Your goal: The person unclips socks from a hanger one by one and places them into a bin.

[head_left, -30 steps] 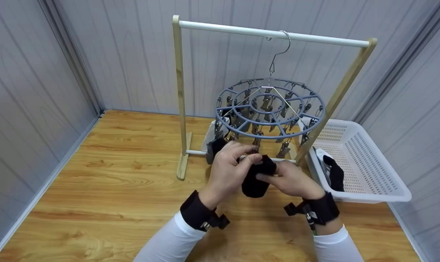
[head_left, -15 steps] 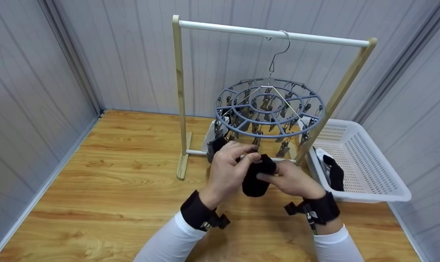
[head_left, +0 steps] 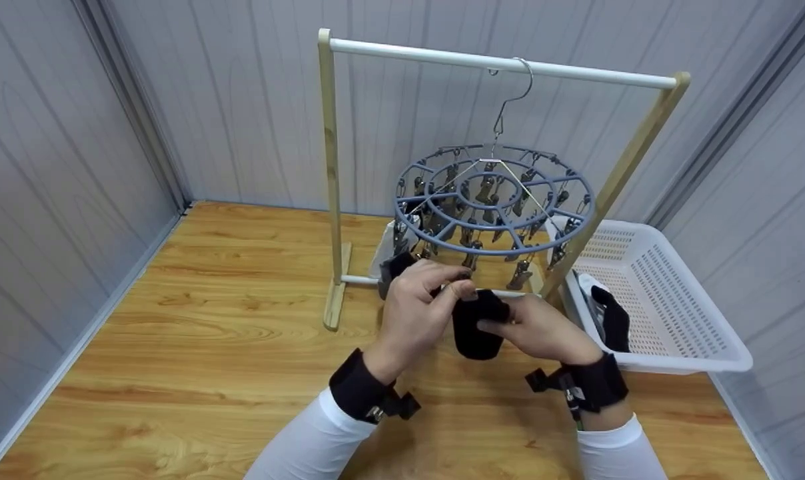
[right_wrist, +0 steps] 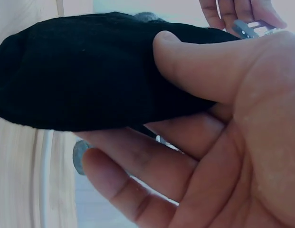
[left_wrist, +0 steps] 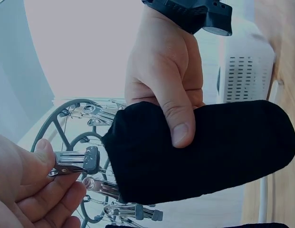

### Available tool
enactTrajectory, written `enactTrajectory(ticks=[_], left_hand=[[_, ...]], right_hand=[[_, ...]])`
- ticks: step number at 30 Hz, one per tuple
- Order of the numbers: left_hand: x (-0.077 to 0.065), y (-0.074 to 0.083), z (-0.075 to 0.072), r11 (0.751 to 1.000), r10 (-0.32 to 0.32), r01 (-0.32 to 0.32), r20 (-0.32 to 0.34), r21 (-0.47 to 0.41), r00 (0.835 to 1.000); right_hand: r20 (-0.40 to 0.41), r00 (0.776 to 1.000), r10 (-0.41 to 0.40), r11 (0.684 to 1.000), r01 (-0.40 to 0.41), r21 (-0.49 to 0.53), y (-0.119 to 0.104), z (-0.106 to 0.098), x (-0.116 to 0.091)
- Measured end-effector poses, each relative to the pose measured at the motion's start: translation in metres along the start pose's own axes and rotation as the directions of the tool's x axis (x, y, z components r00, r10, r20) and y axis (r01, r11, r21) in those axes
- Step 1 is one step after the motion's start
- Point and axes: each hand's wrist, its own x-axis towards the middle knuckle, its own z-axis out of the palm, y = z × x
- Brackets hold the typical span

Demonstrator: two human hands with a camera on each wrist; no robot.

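At six o'clock under the round hanger (head_left: 496, 252), the right hand (head_left: 546, 330) holds a black sock (head_left: 476, 337), gripped between its thumb and fingers; toward nine o'clock of this sock, the left hand (head_left: 412, 313) pinches with its fingers a metal clip (left_wrist: 75, 161), near the sock's edge; at three o'clock stands a white basket (head_left: 676, 283)

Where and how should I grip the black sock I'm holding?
Hold the black sock near its straighter end, probably from the right, thumb in front: the right hand pinches there, the rounded end hangs down, and the edge facing the metal clip in the left hand is free.
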Motion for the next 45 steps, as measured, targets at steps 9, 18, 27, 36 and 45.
enactTrajectory(ticks=[9, 18, 27, 36, 45], left_hand=[[0.001, 0.001, 0.0, 1.0, 0.007, -0.007, -0.007, 0.001, 1.0], [0.001, 0.002, -0.001, 1.0, 0.004, -0.004, -0.009, 0.022, 1.0], [0.0, 0.002, 0.001, 0.998, 0.013, -0.013, 0.003, 0.068, 1.0], [0.0, 0.005, 0.002, 0.98, 0.056, -0.059, 0.021, 0.192, 0.998], [0.002, 0.008, -0.002, 0.91, 0.228, -0.197, -0.044, 0.365, 0.973]], right_hand=[[-0.022, 0.996, 0.089, 0.995, -0.09, -0.032, 0.0, -0.006, -0.005], [-0.051, 0.993, 0.103, 0.993, -0.106, -0.055, -0.004, -0.012, -0.007], [-0.063, 0.994, 0.093, 0.99, -0.099, -0.099, -0.005, -0.015, -0.01], [-0.076, 0.995, 0.07, 0.995, -0.076, -0.072, -0.006, -0.018, -0.014], [-0.072, 0.995, 0.069, 0.997, -0.071, -0.033, -0.011, -0.028, -0.021]])
